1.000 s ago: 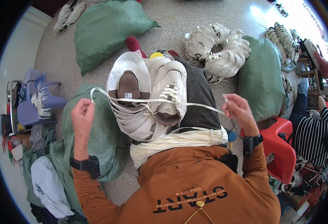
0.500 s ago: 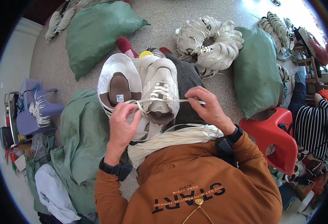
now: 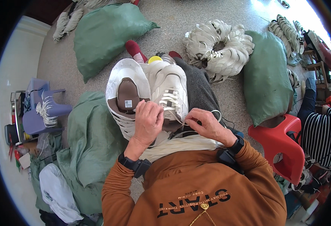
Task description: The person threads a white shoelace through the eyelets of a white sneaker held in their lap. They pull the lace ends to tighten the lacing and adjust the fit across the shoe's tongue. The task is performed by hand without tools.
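A white sneaker upper (image 3: 170,90) rests on my lap, beside a stack of white uppers with a brown insole (image 3: 127,94) showing. My left hand (image 3: 149,121) presses on the near end of the sneaker and the stack. My right hand (image 3: 206,125) pinches a white lace (image 3: 180,119) that runs from the sneaker's eyelets. A bundle of cream laces (image 3: 180,145) lies across my lap just below both hands.
Green sacks lie at top left (image 3: 105,34), right (image 3: 265,79) and left (image 3: 92,139). A ring of white uppers (image 3: 220,47) sits on the floor ahead. A red stool (image 3: 282,145) and a seated person in stripes (image 3: 318,135) are at right, a purple chair (image 3: 41,111) at left.
My hands were spread wide pulling the lace taut; both have come in to the sneaker's near end, and the lace is now slack and short between them.
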A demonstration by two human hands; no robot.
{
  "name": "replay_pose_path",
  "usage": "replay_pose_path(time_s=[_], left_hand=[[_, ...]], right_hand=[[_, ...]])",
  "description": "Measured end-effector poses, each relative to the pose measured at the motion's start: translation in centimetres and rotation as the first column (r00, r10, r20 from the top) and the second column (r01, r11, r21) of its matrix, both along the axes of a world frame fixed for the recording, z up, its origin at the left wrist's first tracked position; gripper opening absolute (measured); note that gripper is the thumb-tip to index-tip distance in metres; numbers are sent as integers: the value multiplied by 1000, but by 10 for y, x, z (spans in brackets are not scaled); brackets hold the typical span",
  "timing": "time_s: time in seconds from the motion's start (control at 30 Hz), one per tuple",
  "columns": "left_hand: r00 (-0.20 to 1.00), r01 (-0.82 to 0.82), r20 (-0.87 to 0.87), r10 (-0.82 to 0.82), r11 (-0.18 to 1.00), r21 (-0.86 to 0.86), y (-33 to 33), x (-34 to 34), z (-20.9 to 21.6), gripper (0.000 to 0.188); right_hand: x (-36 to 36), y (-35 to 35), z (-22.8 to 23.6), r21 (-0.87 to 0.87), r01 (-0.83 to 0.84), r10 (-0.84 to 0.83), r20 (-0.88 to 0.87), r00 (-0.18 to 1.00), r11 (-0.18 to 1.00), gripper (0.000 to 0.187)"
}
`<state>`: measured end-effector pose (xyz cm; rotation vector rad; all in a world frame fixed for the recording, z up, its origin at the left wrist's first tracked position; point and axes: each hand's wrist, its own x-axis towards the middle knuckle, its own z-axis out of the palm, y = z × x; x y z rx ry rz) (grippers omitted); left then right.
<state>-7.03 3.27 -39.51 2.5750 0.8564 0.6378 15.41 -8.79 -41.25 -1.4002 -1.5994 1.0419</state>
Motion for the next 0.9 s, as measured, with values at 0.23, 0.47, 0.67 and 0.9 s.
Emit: replay_pose_path(time_s=[0.23,0.47,0.67,0.9], left_hand=[[998,-60,9,61,998,-30,-2,-2,-4,27],[998,-56,15,56,998,4,-3,1,-5,28],[996,-84,26,83,996,4,-4,1,-11,30],[993,-107,49,107,994,8,-6,1,-10,31]], right_hand=[[-4,3,-8,46,-2,1,27,1000,999,8],[-4,3,-7,34,32,-32,2,999,999,8],[-5,6,-6,59,105,-105,-12,994,993,13],[-7,8,-6,72,176,-176,-11,984,982,21]])
